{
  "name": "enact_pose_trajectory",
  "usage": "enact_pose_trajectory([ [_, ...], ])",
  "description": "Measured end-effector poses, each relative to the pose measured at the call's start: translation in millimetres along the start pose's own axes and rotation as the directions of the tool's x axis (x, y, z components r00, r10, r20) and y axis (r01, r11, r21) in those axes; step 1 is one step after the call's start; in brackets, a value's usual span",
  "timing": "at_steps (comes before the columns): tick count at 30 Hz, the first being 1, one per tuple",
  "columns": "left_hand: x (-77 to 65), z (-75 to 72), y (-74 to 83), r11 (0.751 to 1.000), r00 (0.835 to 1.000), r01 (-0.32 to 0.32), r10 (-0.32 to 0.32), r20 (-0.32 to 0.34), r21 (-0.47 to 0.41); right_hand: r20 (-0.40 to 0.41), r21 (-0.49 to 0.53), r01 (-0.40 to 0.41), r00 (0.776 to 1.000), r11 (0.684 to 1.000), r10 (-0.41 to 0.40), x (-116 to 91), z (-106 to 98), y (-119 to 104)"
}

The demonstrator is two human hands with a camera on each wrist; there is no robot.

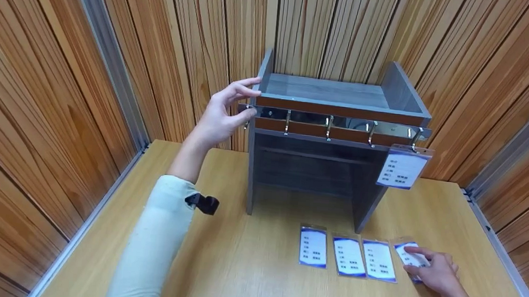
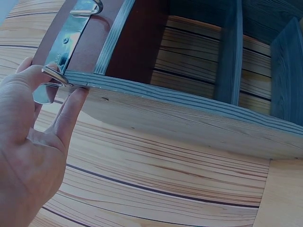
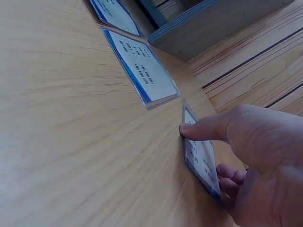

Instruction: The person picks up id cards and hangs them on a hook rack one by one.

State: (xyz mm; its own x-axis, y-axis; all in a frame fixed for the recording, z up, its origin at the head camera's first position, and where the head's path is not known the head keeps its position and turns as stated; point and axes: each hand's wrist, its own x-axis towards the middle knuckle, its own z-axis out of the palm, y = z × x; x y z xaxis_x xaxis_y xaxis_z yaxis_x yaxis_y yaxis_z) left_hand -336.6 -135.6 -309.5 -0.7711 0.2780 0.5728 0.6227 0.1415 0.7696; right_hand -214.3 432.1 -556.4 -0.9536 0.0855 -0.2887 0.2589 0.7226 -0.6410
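My left hand [image 1: 219, 118] is at the upper left corner of a small grey wooden shelf unit [image 1: 327, 89]. Its thumb presses the front of the metal hook rail [image 2: 61, 45] beside the end hook, while fingers lie behind the rail's end and along the side panel. Down on the table, my right hand [image 1: 438, 273] pinches a clear-sleeved name badge [image 3: 201, 158] by its two long edges. In the right wrist view, this badge is tilted, with its thumb-side edge close to the wood. Another badge [image 1: 404, 169] hangs from the rail's rightmost hook [image 1: 417, 139].
Three more badges lie in a row on the table, a left one [image 1: 313, 246], a middle one [image 1: 349, 256] and a right one [image 1: 379, 260]. The shelf unit stands behind them on the light wooden table [image 1: 244, 271]. Wood-plank walls [image 1: 198, 28] enclose the back and sides.
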Motion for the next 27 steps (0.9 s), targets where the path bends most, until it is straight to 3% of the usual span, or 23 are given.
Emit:
enact_pose_trajectory([
  [6, -0.8, -0.2, -0.1, 1.0, 1.0, -0.005, 0.005, 0.001, 0.0, 0.019, 0.008, 0.016, 1.0, 1.0, -0.016, -1.9, -1.2, 0.6],
  [15, 0.1, -1.1, -0.3, 1.0, 1.0, 0.006, -0.006, 0.004, 0.001, -0.104, -0.095, 0.131, 0.985, 0.987, -0.141, -5.8, 5.9, 6.0],
  [27, -0.4, -0.6, -1.2, 1.0, 1.0, 0.002, -0.002, -0.002, -0.011, -0.08, -0.168, 0.165, 0.98, 0.972, -0.181, -9.3, 4.9, 5.5],
])
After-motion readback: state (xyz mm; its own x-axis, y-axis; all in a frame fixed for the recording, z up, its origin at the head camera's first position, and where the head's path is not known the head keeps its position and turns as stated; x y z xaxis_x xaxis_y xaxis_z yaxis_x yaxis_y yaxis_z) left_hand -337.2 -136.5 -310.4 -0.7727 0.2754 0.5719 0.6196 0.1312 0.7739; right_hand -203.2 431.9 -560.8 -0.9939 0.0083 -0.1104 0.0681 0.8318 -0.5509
